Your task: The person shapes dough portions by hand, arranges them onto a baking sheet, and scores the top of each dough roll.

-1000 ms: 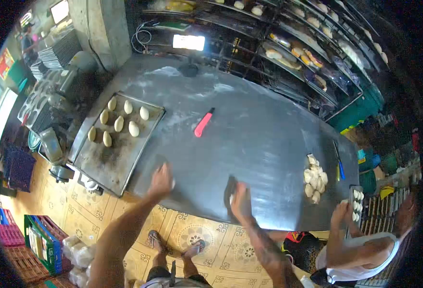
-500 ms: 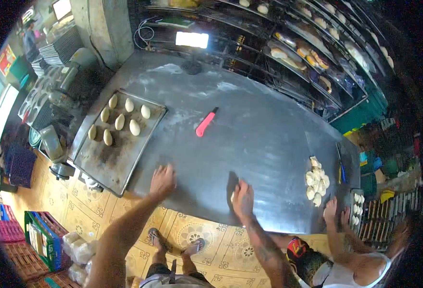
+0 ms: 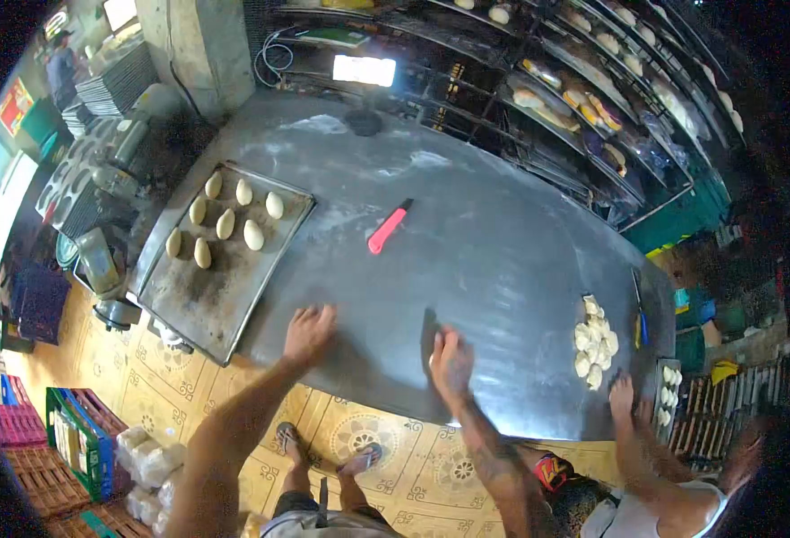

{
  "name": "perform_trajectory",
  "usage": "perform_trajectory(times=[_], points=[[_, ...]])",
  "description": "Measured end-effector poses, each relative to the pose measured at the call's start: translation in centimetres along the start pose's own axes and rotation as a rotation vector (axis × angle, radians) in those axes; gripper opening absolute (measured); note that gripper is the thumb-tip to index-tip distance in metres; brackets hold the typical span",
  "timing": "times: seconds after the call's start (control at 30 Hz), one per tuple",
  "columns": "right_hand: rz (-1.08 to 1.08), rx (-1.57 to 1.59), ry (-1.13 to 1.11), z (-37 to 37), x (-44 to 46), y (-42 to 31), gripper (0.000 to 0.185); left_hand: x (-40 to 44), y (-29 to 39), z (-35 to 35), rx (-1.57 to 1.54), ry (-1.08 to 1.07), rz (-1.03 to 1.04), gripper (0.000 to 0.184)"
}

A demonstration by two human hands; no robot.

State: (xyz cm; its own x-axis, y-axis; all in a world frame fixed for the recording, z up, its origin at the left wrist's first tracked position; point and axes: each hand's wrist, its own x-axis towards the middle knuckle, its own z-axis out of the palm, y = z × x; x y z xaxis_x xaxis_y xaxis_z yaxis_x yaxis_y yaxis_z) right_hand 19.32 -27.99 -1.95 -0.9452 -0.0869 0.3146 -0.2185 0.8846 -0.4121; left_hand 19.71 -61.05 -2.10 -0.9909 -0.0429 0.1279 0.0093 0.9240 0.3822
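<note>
While the large tray (image 3: 180, 309) lies at the left end of the desk (image 3: 467, 260), its near end projects past the desk edge. It carries eight oval dough pieces (image 3: 253, 235), grouped toward the far end; its near part is bare. At the right end, a small tray (image 3: 659, 415) holds round white pieces (image 3: 667, 395), close to a co-worker's hands (image 3: 622, 394). A dough pile (image 3: 595, 341) sits on the desk just beyond them.

I have my left hand (image 3: 310, 332) palm-down near the front edge, fingers partly curled; I cannot tell whether it covers anything. My right hand (image 3: 451, 361) is curled, with a pale bit (image 3: 432, 359) at its fingers; grip unconfirmed. Open surface extends between both hands and from the red-handled tool (image 3: 390, 228) to the pile.
</note>
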Motion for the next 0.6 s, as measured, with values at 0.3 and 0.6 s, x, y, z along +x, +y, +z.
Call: perform_trajectory(times=[0.3,0.6], points=[[-0.181,-0.086,0.209,4.7,10.2,1.0,0.024,8.6,1.2,0.4,0.035,0.318,0.054,0.020],[-0.046,-0.096,0.086,4.4,7.5,0.4,0.025,7.1,0.5,2.1,-0.001,0.074,0.165,0.028]])
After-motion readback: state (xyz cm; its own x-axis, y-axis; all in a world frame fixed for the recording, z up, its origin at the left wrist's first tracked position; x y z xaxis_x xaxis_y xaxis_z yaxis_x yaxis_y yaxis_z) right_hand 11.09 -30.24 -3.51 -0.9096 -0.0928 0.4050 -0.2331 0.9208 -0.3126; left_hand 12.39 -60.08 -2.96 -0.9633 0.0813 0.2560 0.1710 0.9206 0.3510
